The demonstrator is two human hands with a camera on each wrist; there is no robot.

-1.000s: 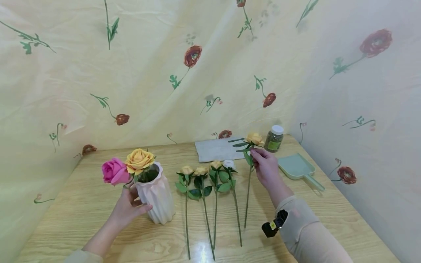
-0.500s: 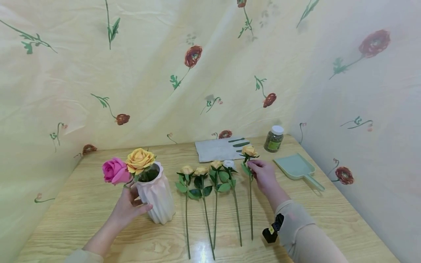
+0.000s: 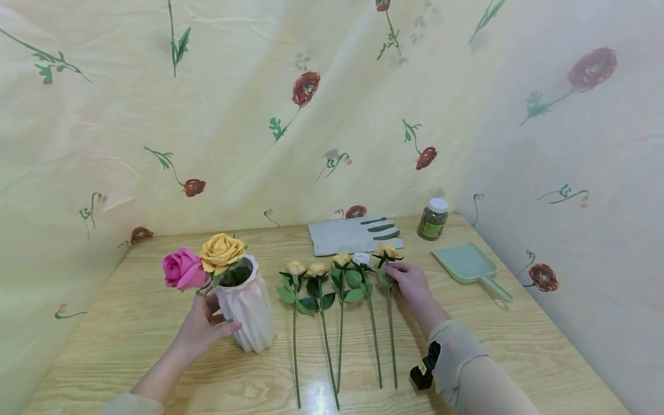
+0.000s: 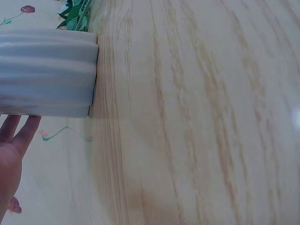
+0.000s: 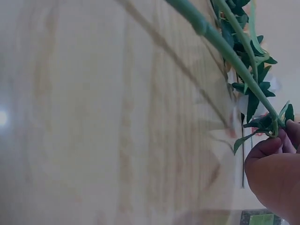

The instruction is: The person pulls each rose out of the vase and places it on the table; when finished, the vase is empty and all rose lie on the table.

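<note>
While the right hand lowers its rose into the row, these points matter.
Right fingers: they pinch the stem just below the leaves, in the right wrist view.
Rose place: it lies on the surface, rightmost of 5 stems, just beside the white bud.
Good practice: I would keep the stem parallel to its neighbours and release only when it rests flat.
Left hand: the fingers curl around the vase and steady it.
Vase content: 2 roses, pink and orange.
Risk: I think a leaf may catch the next stem.
</note>
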